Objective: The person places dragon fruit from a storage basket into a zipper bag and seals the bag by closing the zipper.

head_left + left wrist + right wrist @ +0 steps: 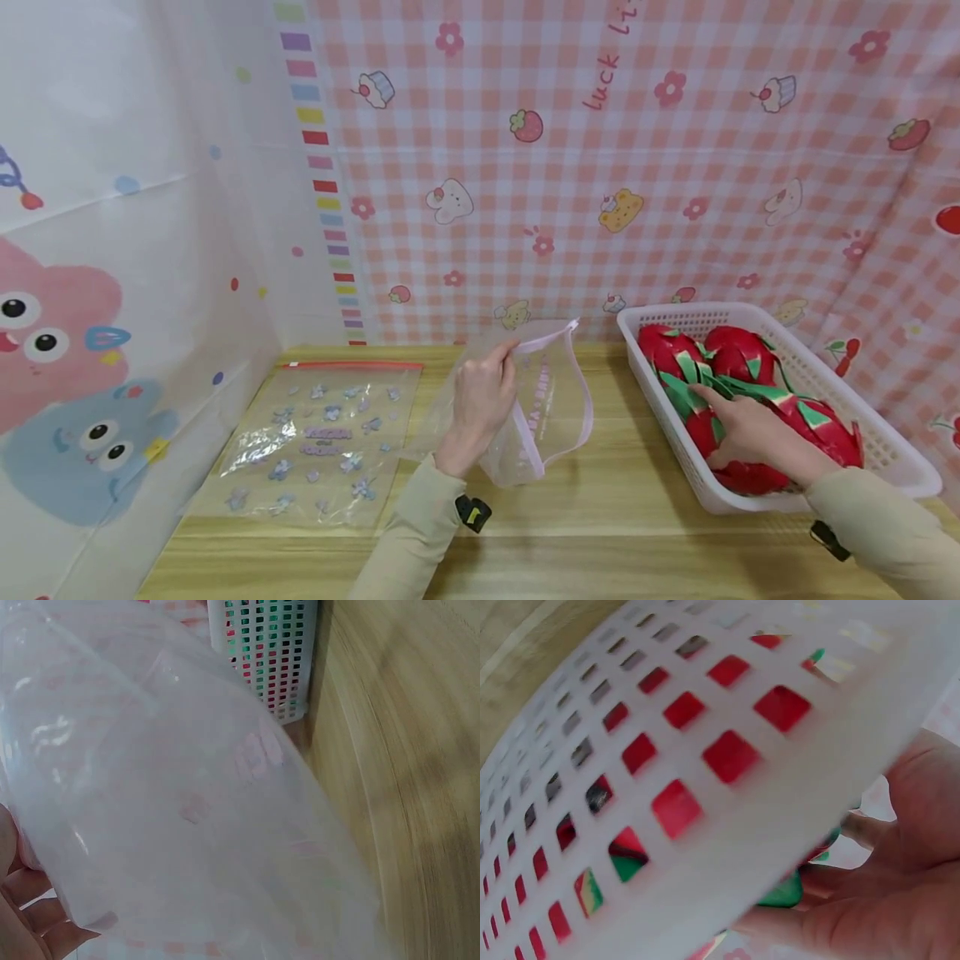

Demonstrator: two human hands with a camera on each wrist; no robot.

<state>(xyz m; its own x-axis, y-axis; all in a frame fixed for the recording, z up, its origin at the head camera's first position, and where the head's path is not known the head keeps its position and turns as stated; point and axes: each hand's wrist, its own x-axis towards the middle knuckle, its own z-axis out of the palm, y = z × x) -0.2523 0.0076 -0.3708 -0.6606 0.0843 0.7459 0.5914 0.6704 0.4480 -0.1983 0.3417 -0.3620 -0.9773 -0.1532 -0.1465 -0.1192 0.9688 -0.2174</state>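
My left hand [480, 400] pinches the upper edge of a clear zip bag [555, 417] with a pale pink rim. The bag's mouth gapes toward the right, and its film fills much of the left wrist view. At the right, my right hand [757, 437] reaches into a white basket [667, 454], its fingers and thumb around a red dragon fruit [700, 435] with green leafy tips. In the right wrist view the basket's wall hides most of that fruit, with a green tip [781, 891] showing by the fingers.
Several other dragon fruits [738, 354] lie in the basket. A second clear zip bag [322, 454] with a red zipper and blue flower prints lies flat on the wooden table [600, 533] at the left. Printed cloths [480, 150] hang behind and at the sides.
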